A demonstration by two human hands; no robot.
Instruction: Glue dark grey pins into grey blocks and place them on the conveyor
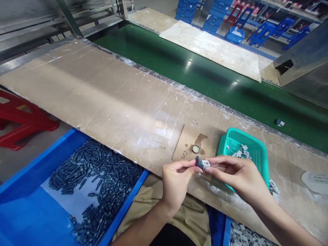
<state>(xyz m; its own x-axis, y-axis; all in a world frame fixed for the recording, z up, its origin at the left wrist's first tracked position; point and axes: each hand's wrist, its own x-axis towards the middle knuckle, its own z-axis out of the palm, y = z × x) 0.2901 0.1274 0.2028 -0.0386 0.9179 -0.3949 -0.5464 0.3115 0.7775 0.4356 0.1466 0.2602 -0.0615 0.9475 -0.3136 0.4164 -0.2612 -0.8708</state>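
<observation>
My left hand (178, 181) pinches a small dark blue-grey plastic part (198, 162) between thumb and fingers. Facing it, my right hand (235, 172) grips a white square piece (205, 165) with an opening in it. The two pieces touch each other, held just above the table's near edge. Behind them on a brown cardboard square (187, 140) lies a small round cap (196, 149), with wet stains around it. A green basket (261, 150) holding several white pieces stands right beside my right hand.
A blue bin (38, 164) of many dark parts is at lower left. More white pieces (243, 235) fill a container at the bottom right. Beyond the table (102, 92), a green belt (143, 44) carries one assembled part (279, 122). A red stool (28, 119) stands at left.
</observation>
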